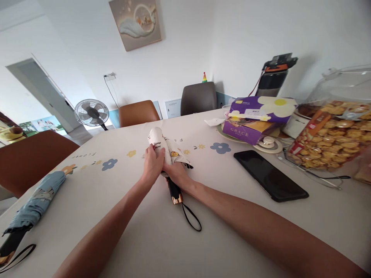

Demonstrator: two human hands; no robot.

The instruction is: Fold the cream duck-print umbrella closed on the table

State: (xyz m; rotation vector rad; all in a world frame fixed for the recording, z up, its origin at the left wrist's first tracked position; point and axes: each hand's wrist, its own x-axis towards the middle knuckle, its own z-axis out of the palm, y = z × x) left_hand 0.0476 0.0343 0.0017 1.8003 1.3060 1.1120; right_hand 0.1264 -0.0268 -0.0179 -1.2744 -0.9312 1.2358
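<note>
A white folding umbrella with printed lettering and a yellow duck picture lies in front of me, its black handle and wrist loop pointing toward me. My left hand is closed around the left side of its rolled canopy. Lower down, near the top of the handle, my right hand grips the umbrella, with most of its fingers hidden beneath the fabric. A loose fold of canopy sticks out to the right above that hand. At the left lies a blue folding umbrella, wrapped up, with a black handle and loop.
A black phone lies to the right. Beyond it are eyeglasses, a purple box, a dark bottle and a clear container of snacks. Chairs and a fan stand past the table.
</note>
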